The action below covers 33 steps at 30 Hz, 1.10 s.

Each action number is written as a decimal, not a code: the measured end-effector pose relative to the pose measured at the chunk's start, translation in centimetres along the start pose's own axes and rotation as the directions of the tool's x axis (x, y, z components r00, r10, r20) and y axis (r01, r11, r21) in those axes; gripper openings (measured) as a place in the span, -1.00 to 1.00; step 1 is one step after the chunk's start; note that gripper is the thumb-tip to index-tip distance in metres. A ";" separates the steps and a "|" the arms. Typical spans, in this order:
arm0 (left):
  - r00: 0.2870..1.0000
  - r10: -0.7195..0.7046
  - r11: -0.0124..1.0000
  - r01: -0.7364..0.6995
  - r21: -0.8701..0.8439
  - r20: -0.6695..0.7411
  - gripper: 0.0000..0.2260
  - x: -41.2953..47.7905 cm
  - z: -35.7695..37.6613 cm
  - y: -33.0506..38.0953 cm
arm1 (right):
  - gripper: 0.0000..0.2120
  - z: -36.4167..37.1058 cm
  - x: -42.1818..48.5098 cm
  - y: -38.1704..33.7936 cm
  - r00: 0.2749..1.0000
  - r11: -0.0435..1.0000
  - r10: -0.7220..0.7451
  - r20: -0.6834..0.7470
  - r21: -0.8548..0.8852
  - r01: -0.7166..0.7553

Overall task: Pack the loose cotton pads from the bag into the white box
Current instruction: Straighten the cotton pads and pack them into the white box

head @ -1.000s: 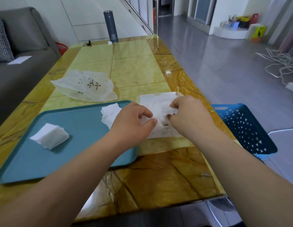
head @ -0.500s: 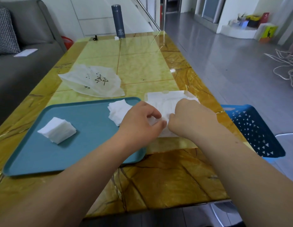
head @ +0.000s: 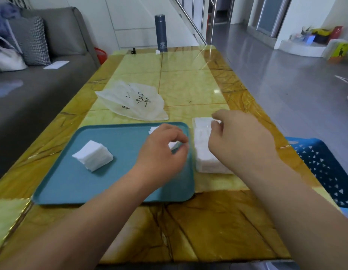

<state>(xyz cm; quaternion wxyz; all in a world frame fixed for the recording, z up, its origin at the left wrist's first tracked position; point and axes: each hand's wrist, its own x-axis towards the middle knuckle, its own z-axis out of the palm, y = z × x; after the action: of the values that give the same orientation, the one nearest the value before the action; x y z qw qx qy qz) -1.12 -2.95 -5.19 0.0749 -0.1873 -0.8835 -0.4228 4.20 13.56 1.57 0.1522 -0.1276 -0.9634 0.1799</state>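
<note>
Nearest us, the left hand (head: 163,152) hangs over the right end of the teal tray (head: 110,184), its grip pinching a few cotton pads (head: 174,145) between thumb and curled fingers. Just beside it, the right hand (head: 239,145) is over the white box (head: 203,154), which lies on the surface (head: 208,221) close against the tray's right rim. Its fingers curl at the box's far end, but we cannot tell whether that grip pinches a flap or holds nothing. We judge the step to be carrying this pinch across into the box. To do it well, we would hold the pads flat and square, let the right hand steady the box and hold its opening wide, and slide them in edge first so none buckle. On the tray, 1 neat stack (head: 93,155) sits well apart to the left, and a 2nd pile (head: 154,129) shows just beyond the left hand. How full the box is we cannot tell. Farther off, the bag (head: 134,103) lies slack and looks emptied.
</note>
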 end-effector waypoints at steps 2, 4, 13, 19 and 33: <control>0.998 -0.062 0.988 0.062 0.144 -0.004 -0.92 0.8 -1.4 -1.8 | -0.71 1.1 -0.5 -2.1 0.995 0.987 -0.094 0.045 0.132 0.087; 0.988 -0.138 0.949 0.111 0.294 0.073 -0.76 1.9 -2.5 -3.1 | -0.60 2.3 -0.8 -3.8 0.978 0.973 -0.124 0.170 0.213 0.086; 0.876 -0.156 0.913 -0.049 0.406 0.457 -0.22 4.9 -2.4 -5.2 | -0.37 5.5 0.4 -5.8 0.951 0.894 -0.120 0.286 0.448 -0.022; 0.906 -0.124 0.930 -0.036 0.365 0.405 -0.53 0.9 -5.3 -6.0 | -0.35 7.1 -0.4 -6.1 0.955 0.843 -0.084 0.284 0.531 -0.084; 0.926 -0.330 0.929 0.285 0.235 0.182 -0.77 -3.4 -8.4 -7.0 | -0.80 10.5 -0.6 -6.3 0.870 0.854 -0.067 0.489 0.478 -0.203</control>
<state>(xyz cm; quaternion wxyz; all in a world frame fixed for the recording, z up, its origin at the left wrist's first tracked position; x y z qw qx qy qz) -0.99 -14.35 -5.88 -0.0713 -0.0826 -0.9435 -0.3129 -0.01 4.44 -5.50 -0.0744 -0.0677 -0.8809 0.4624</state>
